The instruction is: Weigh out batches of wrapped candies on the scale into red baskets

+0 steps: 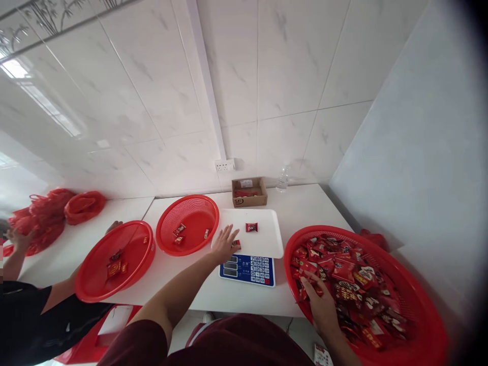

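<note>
1. Red mesh bags (46, 216) lie heaped at the far left of the white desk (301, 206), where a co-worker's hand (18, 239) rests against them.
2. A shallow red basket (114, 262) holds a few wrapped candies; another of the co-worker's hands (113, 226) touches its far rim.
3. A second, deeper red basket (187, 224) just beside it holds three small packets.
4. The left hand (224, 244) lies on the white scale tray (267, 239), fingers spread wide, touching a red candy packet (236, 245) at the tray's near edge.
5. Another red candy (251, 227) sits alone mid-tray, above the scale's blue keypad (247, 269).
6. Behind stand a cardboard box (249, 192) and a clear bottle (282, 179).
7. The right hand (323, 305) reaches into the large red basket (419, 315), fingers loosely curled in the candy pile (343, 284); I cannot tell whether they hold any.
</note>
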Demonstrator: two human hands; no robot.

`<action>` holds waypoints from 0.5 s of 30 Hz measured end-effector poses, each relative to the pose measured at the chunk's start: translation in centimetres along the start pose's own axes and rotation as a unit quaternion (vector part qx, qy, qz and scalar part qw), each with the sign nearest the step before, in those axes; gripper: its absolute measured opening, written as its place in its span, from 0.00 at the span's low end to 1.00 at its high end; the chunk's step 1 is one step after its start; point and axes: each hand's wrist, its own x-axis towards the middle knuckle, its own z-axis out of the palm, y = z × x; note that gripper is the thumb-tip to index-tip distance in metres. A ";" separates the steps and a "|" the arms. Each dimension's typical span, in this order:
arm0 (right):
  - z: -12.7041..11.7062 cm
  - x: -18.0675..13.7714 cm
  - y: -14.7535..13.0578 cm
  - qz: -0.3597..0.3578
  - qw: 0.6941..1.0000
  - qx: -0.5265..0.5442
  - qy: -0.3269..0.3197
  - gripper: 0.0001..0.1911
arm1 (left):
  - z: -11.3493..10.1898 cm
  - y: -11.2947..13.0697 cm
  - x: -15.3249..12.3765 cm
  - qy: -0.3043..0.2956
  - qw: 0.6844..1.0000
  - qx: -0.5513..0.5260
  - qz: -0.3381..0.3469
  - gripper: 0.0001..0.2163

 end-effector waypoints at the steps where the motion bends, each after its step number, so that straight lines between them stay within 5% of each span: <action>1: 0.0 -0.1 -0.2 -0.004 1.000 -0.002 0.002 0.27 | 0.8 0.6 0.4 -0.023 1.000 -0.007 0.007 0.27; 6: 0.0 -0.2 -0.6 0.000 1.000 -0.012 0.013 0.26 | 3.1 3.0 3.6 -0.055 0.998 -0.022 -0.023 0.33; 10: 0.0 0.0 -0.2 0.007 1.000 -0.013 0.024 0.27 | 3.8 5.3 6.0 -0.060 0.998 0.005 0.033 0.35; 15: -0.1 0.0 0.1 0.004 1.000 -0.016 0.025 0.27 | 3.9 7.3 6.6 -0.045 0.996 0.036 0.068 0.22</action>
